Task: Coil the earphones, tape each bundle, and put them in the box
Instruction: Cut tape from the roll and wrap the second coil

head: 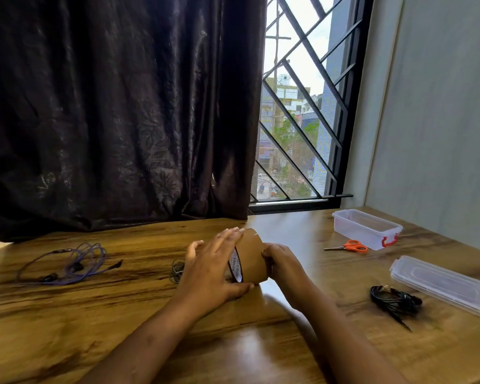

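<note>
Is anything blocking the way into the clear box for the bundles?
Nothing visible. The box stands open, its lid lying apart at the table's right edge. The scissors lie just in front of the box, not over its opening.

Dark curtain, barred window (street beyond), wooden table.

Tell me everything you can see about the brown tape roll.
The wide brown tape roll looks like packing tape, with a white printed label inside its core. It is tilted on edge above the wooden table, near the middle. The left hand wraps its near-left side, fingers over the top; the right hand grips its right edge. Whether it touches the table cannot be told.
</note>
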Motion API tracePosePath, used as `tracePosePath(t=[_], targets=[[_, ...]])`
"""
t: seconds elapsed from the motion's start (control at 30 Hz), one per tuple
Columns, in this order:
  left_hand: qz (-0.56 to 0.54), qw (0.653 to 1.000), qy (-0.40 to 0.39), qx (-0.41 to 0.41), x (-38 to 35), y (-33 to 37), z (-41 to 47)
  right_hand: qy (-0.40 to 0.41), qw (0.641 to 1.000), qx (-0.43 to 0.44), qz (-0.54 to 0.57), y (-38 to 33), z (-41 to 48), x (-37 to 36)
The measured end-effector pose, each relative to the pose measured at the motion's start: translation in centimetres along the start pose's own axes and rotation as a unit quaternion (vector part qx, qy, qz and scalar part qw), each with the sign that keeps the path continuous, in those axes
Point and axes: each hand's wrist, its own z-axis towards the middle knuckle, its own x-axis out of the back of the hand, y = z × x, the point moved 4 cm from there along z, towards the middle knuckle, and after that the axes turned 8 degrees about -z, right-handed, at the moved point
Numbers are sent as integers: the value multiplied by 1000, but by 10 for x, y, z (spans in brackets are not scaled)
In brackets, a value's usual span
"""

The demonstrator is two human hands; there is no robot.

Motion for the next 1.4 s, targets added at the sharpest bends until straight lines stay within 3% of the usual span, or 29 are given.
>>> tracePosePath(t=[0.43, 0.63, 0.77, 0.9, 1.1, 1.4], targets=[[-48, 999, 21, -4, 2, -8, 0, -58, 997, 59, -13, -9, -4, -8], [-10, 996, -29, -82, -4, 2, -1, -17, 1000, 9, 1, 0, -2, 0], [42, 989, -22, -142, -5, 8, -1, 46, 996, -69, 25, 16, 5, 4], [88, 979, -14, -182, -7, 12, -2, 60, 995, -75, 30, 14, 9, 8], [62, 988, -8, -141, -7, 4, -4, 19, 995, -85, 39, 18, 6, 3], [-64, 996, -48, 38, 8, 6, -8, -38, 994, -88, 56, 10, -2, 0]])
